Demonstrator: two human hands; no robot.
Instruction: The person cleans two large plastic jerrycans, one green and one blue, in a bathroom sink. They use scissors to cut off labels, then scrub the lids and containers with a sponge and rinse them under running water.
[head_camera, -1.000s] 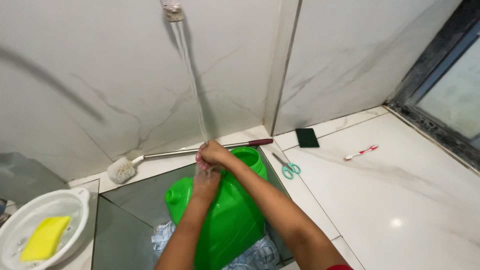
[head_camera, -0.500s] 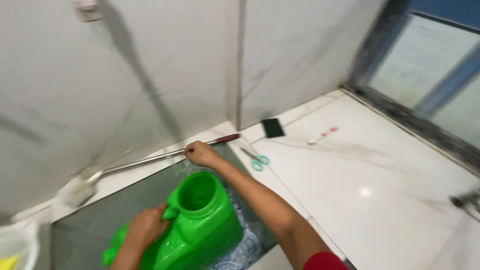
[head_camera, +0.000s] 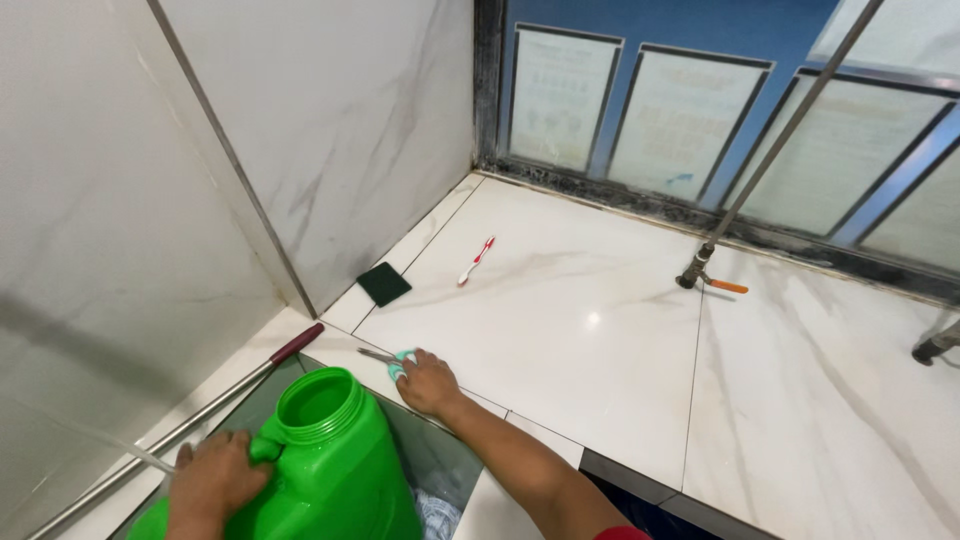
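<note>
A bright green plastic jug (head_camera: 330, 460) with a wide open mouth stands in the sink at the bottom left. My left hand (head_camera: 215, 480) grips its handle. My right hand (head_camera: 428, 382) rests on the white counter, closed over the teal handles of a pair of scissors (head_camera: 385, 358) whose blades point left.
A dark green scouring pad (head_camera: 384, 284) and a red-and-white toothbrush (head_camera: 476, 260) lie on the marble counter (head_camera: 600, 330). A metal rod with a maroon grip (head_camera: 260, 375) leans along the wall. A pipe valve with an orange lever (head_camera: 700, 275) stands by the window.
The view has swung right toward the window. My right hand left the jug's mouth and reached right to the scissors on the counter. My left hand took the jug's handle.
</note>
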